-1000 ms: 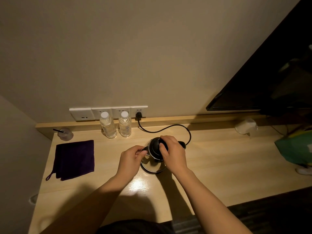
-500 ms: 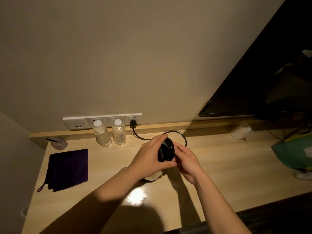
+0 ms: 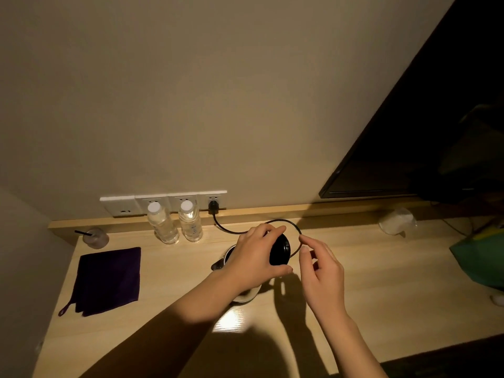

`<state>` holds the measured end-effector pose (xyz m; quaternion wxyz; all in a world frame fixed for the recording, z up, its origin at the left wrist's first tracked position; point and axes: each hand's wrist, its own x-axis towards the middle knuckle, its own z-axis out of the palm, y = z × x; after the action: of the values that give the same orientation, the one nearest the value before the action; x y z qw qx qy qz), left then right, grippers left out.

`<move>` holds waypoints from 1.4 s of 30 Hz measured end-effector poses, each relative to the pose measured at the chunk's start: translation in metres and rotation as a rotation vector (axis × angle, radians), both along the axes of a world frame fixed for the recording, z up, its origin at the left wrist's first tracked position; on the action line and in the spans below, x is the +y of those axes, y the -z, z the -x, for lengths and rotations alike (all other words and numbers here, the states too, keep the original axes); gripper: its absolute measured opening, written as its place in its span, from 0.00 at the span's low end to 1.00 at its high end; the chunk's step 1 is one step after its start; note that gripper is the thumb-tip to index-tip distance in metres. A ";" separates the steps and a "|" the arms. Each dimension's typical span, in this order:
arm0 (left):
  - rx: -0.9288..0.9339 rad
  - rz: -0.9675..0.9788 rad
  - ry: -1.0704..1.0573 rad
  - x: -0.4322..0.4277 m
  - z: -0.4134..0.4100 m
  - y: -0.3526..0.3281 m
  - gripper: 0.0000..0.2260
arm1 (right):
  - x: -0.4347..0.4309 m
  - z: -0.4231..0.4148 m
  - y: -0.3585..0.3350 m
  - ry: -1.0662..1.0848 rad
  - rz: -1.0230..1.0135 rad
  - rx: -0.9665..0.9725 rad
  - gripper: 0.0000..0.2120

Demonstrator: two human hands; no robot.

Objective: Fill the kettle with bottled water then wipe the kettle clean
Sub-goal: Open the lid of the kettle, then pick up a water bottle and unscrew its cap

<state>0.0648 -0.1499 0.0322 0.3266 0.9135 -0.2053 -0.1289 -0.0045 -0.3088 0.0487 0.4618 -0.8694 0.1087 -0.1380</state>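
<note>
My left hand (image 3: 253, 259) grips the black lid (image 3: 281, 251) over the kettle (image 3: 246, 296); my right hand (image 3: 323, 271) is loose and empty beside it.

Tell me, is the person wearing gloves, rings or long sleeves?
No. The left hand and the right hand are bare: no gloves, rings or watch show. The left arm and right arm are bare too, with no sleeves in view.

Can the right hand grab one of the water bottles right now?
Probably yes, but awkwardly. The right hand holds nothing, yet the left hand, gripping the black lid over the kettle, sits between it and the bottles, so it would have to reach over.
</note>
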 end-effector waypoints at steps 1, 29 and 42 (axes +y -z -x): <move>0.013 0.017 0.007 0.006 0.002 0.000 0.45 | 0.006 -0.002 -0.006 -0.034 0.049 -0.052 0.12; -0.185 -0.368 -0.027 0.276 -0.071 -0.013 0.12 | 0.268 -0.119 0.069 -0.554 0.097 0.339 0.30; -0.367 -0.416 0.180 0.291 -0.030 -0.034 0.14 | 0.279 -0.088 0.072 -0.566 0.053 0.285 0.21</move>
<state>0.0951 0.1407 0.0666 0.0770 0.9471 -0.3103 -0.0290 0.0835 -0.0293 -0.0237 0.4393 -0.8874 -0.0775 0.1161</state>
